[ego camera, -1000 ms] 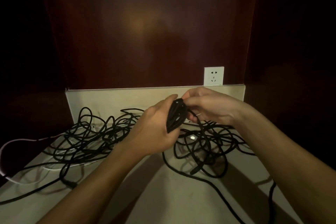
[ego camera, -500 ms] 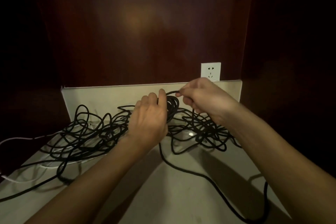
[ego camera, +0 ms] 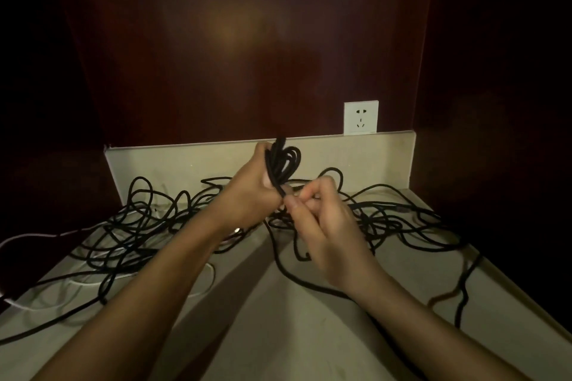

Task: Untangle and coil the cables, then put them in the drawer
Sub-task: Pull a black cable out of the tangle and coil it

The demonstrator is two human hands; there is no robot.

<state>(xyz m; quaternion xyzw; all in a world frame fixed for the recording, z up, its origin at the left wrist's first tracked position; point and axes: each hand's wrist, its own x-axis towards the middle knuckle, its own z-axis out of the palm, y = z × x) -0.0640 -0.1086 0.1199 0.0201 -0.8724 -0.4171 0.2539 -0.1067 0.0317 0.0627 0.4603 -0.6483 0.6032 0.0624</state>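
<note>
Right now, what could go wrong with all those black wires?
The left hand grips a small coil of black cable while the right hand pinches its strand. That strand runs back into the tangled black cables on the beige counter, so pulling might tighten a knot. The thin white cable could get dragged along.

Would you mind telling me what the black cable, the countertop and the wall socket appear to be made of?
Black cable: matte rubber or plastic jacket; bends limply.
Countertop: beige stone or laminate, smooth, faintly mottled; cannot tell which.
Wall socket: white glossy plastic, probably.
</note>
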